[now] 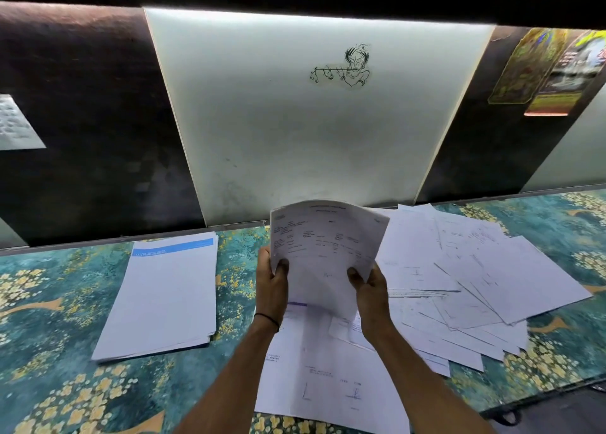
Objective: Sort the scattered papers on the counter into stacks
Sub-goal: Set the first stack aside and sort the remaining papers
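Over the surface, gripping a bowed sheaf — left hand, right hand — risks creasing it or dropping it among loose papers.

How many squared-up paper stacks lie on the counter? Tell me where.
1. The white paper stack with a blue header band lies left on the patterned teal counter; the white sheets at right are loosely scattered.

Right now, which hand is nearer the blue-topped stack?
Left. The left hand grips the held papers just right of the stack. The right hand grips their other edge, farther right.
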